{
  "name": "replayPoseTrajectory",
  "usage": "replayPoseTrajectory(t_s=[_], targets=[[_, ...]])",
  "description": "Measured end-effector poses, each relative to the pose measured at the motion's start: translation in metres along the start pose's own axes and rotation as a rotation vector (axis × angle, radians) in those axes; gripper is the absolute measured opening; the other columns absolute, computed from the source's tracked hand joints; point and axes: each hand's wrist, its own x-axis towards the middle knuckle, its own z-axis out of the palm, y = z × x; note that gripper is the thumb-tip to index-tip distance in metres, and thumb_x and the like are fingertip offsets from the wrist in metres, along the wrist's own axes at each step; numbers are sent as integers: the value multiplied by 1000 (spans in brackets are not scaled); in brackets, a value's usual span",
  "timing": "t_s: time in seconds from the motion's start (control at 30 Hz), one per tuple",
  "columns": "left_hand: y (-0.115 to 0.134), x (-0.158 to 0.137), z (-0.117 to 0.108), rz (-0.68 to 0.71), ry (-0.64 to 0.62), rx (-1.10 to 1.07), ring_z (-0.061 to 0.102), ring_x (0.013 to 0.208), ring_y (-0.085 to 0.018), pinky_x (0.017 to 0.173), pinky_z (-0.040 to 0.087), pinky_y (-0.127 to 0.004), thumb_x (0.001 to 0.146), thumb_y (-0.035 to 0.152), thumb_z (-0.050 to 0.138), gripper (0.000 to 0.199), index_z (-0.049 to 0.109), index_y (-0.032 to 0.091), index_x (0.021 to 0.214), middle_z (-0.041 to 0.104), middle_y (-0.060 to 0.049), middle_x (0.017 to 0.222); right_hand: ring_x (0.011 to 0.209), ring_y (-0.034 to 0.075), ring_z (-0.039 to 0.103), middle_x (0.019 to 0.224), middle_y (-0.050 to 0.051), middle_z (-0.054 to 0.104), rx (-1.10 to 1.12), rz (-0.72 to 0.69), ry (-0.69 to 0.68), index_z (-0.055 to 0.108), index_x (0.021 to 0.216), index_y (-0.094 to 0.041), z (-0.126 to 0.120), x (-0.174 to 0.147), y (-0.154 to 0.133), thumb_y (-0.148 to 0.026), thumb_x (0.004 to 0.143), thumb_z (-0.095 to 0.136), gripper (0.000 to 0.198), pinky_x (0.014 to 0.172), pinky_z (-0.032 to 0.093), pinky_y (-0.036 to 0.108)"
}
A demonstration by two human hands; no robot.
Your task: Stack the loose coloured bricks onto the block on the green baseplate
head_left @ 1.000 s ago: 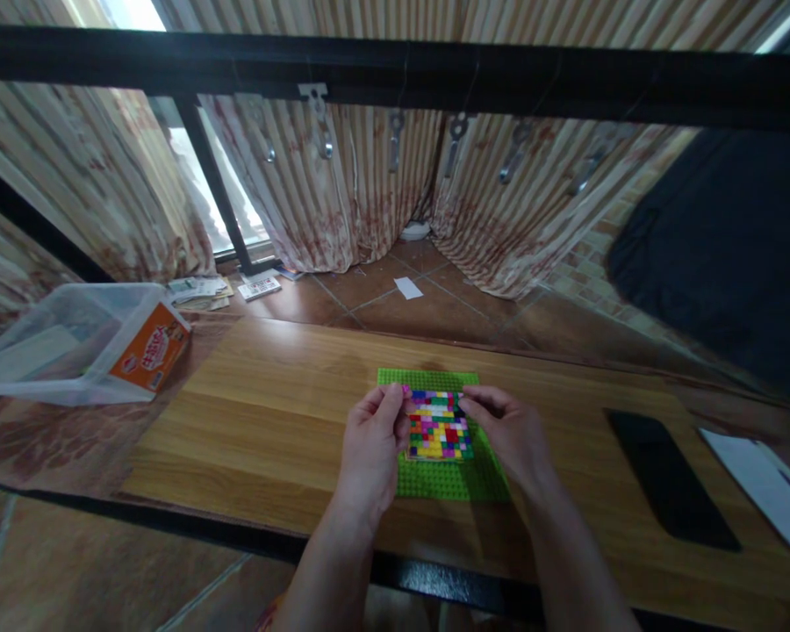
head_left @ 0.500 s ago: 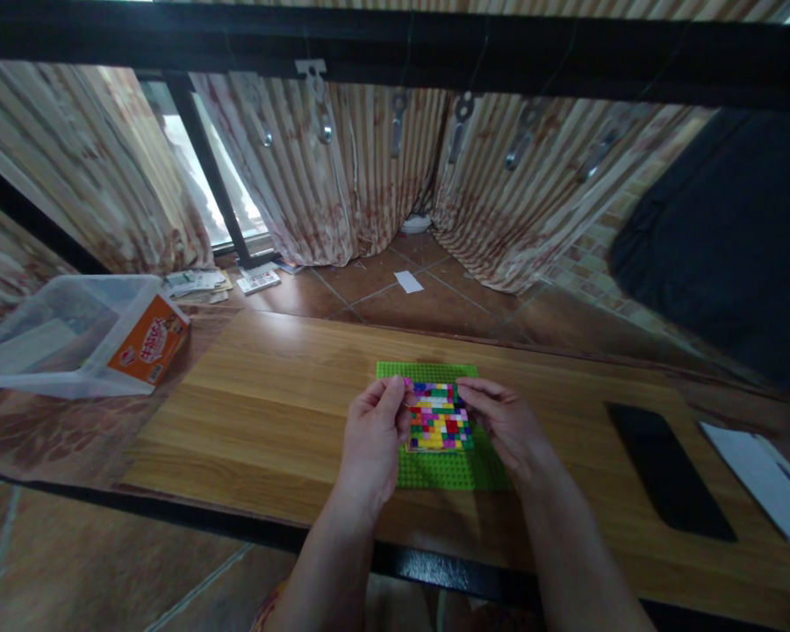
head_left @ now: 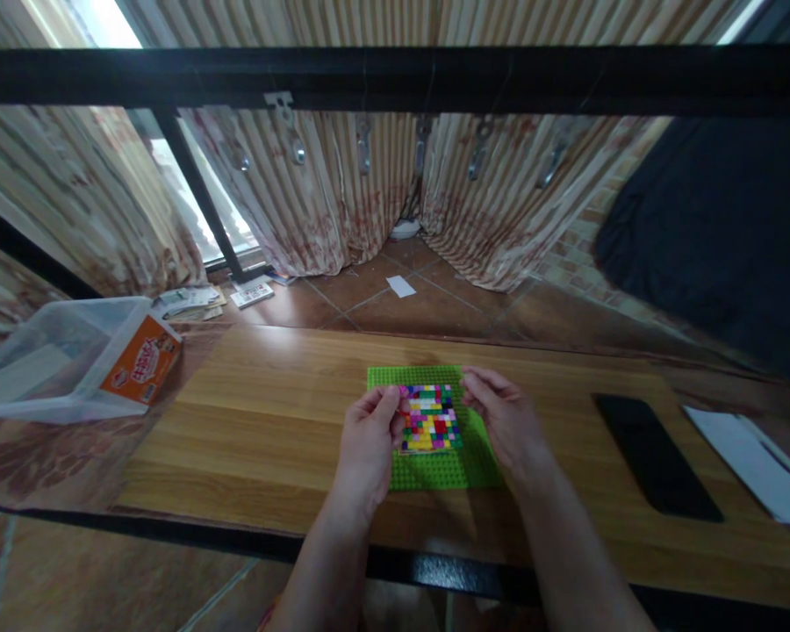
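Observation:
A panel of small multicoloured building bricks is over a green studded baseplate on the wooden table. My left hand grips the panel by its left edge, thumb on top, with the fingers partly hidden beneath. It looks raised a little above the baseplate, its near edge showing. My right hand is just right of the panel, apart from it, over the baseplate's right part. Its thumb and fingertips are bent together; whether something small is between them I cannot make out.
A black phone-like slab and white paper lie to the right on the table. A clear plastic bin with an orange label stands at the left. A dark bar crosses above, with metal hooks hanging from it.
My right hand has come off the panel's right edge and moved slightly right of it. My left hand still holds the panel. The camera view has shifted a little.

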Motion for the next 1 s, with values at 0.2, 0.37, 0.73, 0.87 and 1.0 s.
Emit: replayPoseTrajectory(t_s=[0.2, 0.37, 0.73, 0.87, 1.0], targets=[[-3, -1, 2, -35, -44, -2, 29, 41, -1, 38, 15, -16, 68, 38, 78, 32, 60, 12, 70, 53, 3, 59, 88, 19, 64, 93, 3, 71, -368, -354, -148, 77, 88, -27, 18, -23, -19, -35, 80, 68, 14, 78, 50, 33], [-2, -4, 5, -41, -85, -19, 31, 43, -1, 39, 15, -16, 66, 38, 79, 32, 60, 12, 67, 51, 4, 57, 98, 19, 63, 99, 4, 67, -477, -479, -263, 76, 95, -29, 35, -33, -19, -31, 85, 65, 15, 88, 50, 35], [0, -4, 1, -53, -113, 26, 29, 41, -2, 40, 14, -18, 73, 35, 73, 27, 60, 12, 67, 46, 5, 54, 92, 19, 63, 91, 3, 66, -504, -491, -246, 73, 84, -25, 37, -27, -13, -34, 87, 63, 13, 85, 49, 36], [5, 2, -5, -18, 20, -59, 32, 42, -1, 39, 14, -17, 73, 32, 73, 24, 65, 11, 82, 53, 3, 62, 93, 21, 63, 94, 3, 67, -560, -517, -170, 74, 83, -26, 29, -20, -13, -37, 86, 64, 15, 86, 48, 37], [13, 7, -14, 29, 156, -241, 36, 45, -1, 39, 18, -15, 74, 26, 71, 20, 63, 11, 84, 53, 3, 66, 95, 22, 62, 95, 4, 66, -656, -548, -177, 75, 84, -26, 22, -14, -9, -38, 85, 64, 16, 88, 47, 39]])
